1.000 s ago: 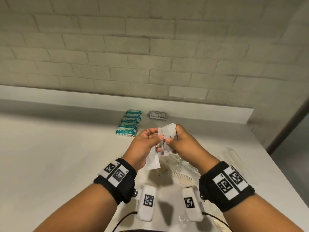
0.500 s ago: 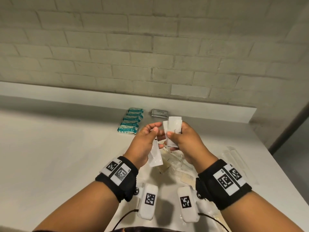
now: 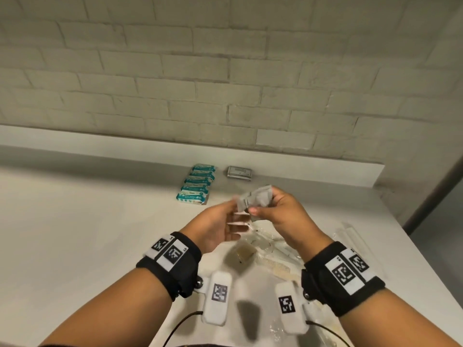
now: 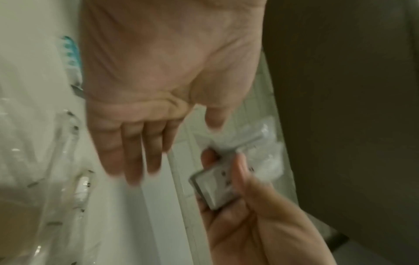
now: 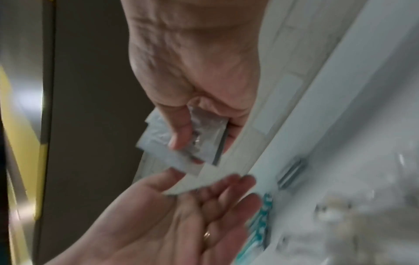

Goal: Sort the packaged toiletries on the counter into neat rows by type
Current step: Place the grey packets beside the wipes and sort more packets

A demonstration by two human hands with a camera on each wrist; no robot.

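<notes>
My right hand (image 3: 265, 206) pinches a small bunch of white sachets (image 3: 258, 197) above the counter; they also show in the left wrist view (image 4: 215, 186) and the right wrist view (image 5: 195, 141). My left hand (image 3: 230, 221) lies just below and left of them, palm up, fingers straight, holding nothing (image 4: 136, 154). Behind the hands, a neat row of teal packets (image 3: 198, 185) runs toward the wall. A single grey packet (image 3: 239, 172) lies to its right.
Under the hands lies a loose pile of clear-wrapped items (image 3: 265, 246) with a pale comb (image 3: 279, 266). Clear tube-like packs (image 3: 355, 236) lie near the counter's right edge. A low ledge (image 3: 100, 156) and a brick wall back the white counter (image 3: 75, 234).
My left hand has let go of the long white sachet it held and opened palm up. The right hand now holds the sachets bunched and tilted to the left.
</notes>
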